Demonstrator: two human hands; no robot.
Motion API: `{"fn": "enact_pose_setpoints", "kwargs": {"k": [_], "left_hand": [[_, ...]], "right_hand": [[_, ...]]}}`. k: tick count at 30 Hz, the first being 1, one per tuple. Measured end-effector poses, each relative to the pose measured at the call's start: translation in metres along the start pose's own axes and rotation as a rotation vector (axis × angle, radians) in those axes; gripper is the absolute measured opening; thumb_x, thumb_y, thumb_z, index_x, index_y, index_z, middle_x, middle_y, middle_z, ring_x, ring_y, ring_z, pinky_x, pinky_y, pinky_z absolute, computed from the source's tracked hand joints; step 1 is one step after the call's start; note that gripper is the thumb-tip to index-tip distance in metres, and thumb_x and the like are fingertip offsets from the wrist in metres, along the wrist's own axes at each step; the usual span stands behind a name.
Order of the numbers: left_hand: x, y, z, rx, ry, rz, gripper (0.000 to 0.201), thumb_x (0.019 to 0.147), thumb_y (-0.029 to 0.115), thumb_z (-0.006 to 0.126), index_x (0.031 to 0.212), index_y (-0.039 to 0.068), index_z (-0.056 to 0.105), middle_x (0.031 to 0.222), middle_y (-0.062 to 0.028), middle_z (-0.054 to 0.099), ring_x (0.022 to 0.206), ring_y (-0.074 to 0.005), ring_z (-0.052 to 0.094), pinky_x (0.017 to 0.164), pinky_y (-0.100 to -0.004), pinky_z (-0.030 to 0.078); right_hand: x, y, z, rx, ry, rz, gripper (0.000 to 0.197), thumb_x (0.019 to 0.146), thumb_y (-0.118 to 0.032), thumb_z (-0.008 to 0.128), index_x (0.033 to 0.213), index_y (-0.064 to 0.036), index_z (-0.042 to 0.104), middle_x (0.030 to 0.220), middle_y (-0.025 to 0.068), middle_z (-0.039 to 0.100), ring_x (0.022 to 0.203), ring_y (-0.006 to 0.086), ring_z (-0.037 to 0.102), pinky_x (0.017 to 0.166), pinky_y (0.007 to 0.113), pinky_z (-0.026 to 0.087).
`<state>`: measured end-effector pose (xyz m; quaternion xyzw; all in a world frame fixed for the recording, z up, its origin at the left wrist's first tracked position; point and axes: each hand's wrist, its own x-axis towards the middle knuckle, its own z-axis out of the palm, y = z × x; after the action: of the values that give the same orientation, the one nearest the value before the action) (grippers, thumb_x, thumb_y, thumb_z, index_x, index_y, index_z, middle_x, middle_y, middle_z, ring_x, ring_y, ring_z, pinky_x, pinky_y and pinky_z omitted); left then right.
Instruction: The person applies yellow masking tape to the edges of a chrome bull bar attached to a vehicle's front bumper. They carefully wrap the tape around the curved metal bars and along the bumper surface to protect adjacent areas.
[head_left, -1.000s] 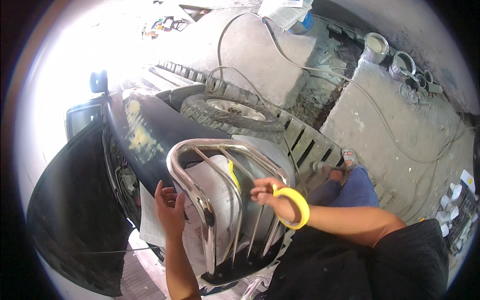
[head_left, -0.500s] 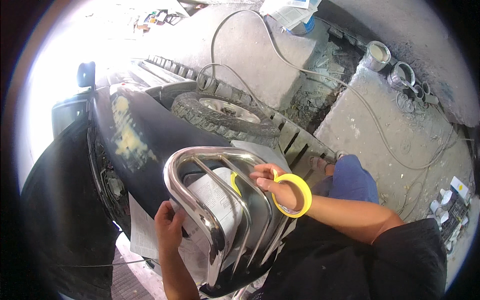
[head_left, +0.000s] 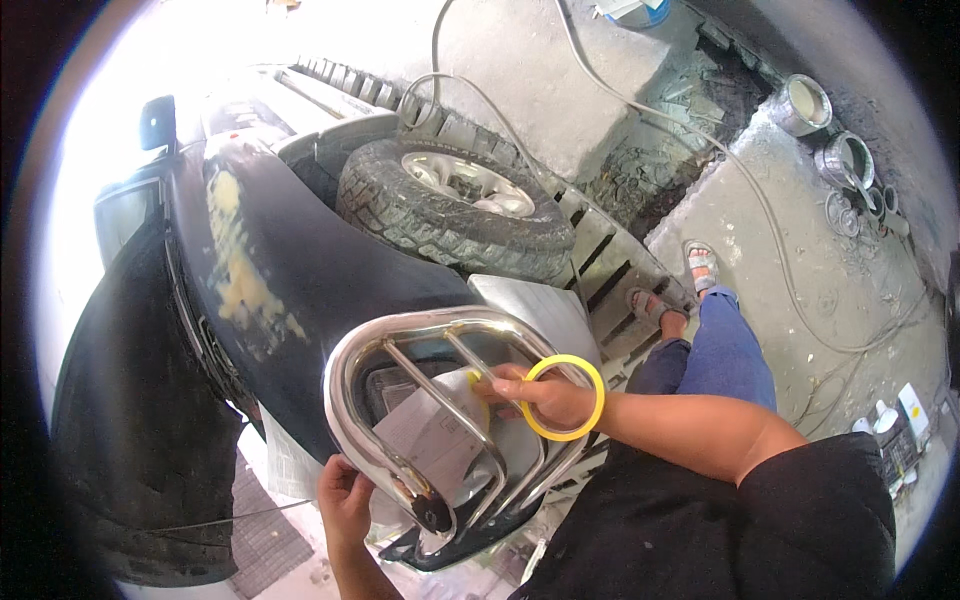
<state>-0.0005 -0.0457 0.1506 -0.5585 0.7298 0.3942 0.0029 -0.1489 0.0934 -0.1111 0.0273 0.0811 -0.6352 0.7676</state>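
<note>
Yellow tape roll [head_left: 600, 400], ringing the curled right hand [head_left: 550, 400], could snag chrome bars [head_left: 440, 398]; tugging could tear paper [head_left: 430, 437]. Left hand [head_left: 345, 495] curled; neither grip's contents discernible.

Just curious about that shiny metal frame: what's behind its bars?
Behind the metal frame show printed paper and, beside it, a dark part I can't identify. Whatever the paper covers can't be seen.

Bars of the chrome guard [head_left: 346, 412] block part of the paper [head_left: 425, 440], and its print's too tiny to read. Can't tell what the left hand's [head_left: 345, 502] fingertips are on; that forearm [head_left: 360, 575] gets chopped at the bottom. Blue bucket's [head_left: 650, 14] cut off up top, and the far-right clutter [head_left: 893, 455] is too small to tell.
</note>
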Motion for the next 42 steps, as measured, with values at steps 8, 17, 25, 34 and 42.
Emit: {"fn": "enact_pose_setpoints", "kwargs": {"k": [8,17,25,34,42], "left_hand": [[-0.005,0.019,0.01,0.102,0.055,-0.123,0.017,0.091,0.0,0.062,0.108,-0.003,0.061,0.098,-0.0054,0.067,0.087,-0.0105,0.061,0.083,-0.0258,0.047],[-0.002,0.049,0.009,0.35,0.312,-0.016,0.024,0.092,0.002,0.057,0.115,-0.002,0.055,0.108,-0.0094,0.061,0.101,-0.0146,0.059,0.089,-0.0286,0.046],[0.041,0.12,0.023,0.857,0.06,0.051,0.033,0.086,-0.008,0.052,0.116,0.001,0.059,0.107,-0.0082,0.06,0.097,-0.017,0.06,0.088,-0.0291,0.047],[0.109,0.091,0.009,0.184,-0.553,-0.489,0.051,0.086,0.001,0.067,0.134,-0.003,0.05,0.13,-0.0183,0.059,0.117,-0.027,0.059,0.102,-0.039,0.046],[0.125,0.059,0.019,0.001,-0.741,-0.353,0.05,0.083,0.002,0.07,0.13,-0.003,0.053,0.126,-0.0187,0.059,0.114,-0.0252,0.06,0.099,-0.0382,0.047]], "right_hand": [[0.003,0.001,-0.014,-0.183,-0.035,-0.06,0.059,0.1,-0.038,0.05,0.14,0.0043,0.039,0.13,0.0104,0.05,0.121,0.0161,0.043,0.104,0.03,0.031],[-0.001,-0.001,-0.016,-0.134,-0.077,-0.088,0.062,0.1,-0.039,0.052,0.14,0.0072,0.038,0.133,0.0152,0.05,0.125,0.0193,0.043,0.106,0.032,0.031],[0.001,-0.001,-0.018,-0.055,-0.115,-0.111,0.062,0.1,-0.039,0.052,0.14,0.006,0.038,0.133,0.015,0.051,0.125,0.0193,0.044,0.106,0.032,0.032],[0.006,0.007,-0.019,-0.111,-0.102,-0.13,0.063,0.099,-0.042,0.052,0.14,0.0038,0.04,0.131,0.0145,0.053,0.124,0.019,0.045,0.104,0.032,0.034],[-0.003,-0.016,-0.013,-0.245,-0.064,-0.08,0.06,0.102,-0.042,0.042,0.142,0.0027,0.037,0.133,0.0169,0.05,0.127,0.0221,0.044,0.106,0.035,0.032]]}}
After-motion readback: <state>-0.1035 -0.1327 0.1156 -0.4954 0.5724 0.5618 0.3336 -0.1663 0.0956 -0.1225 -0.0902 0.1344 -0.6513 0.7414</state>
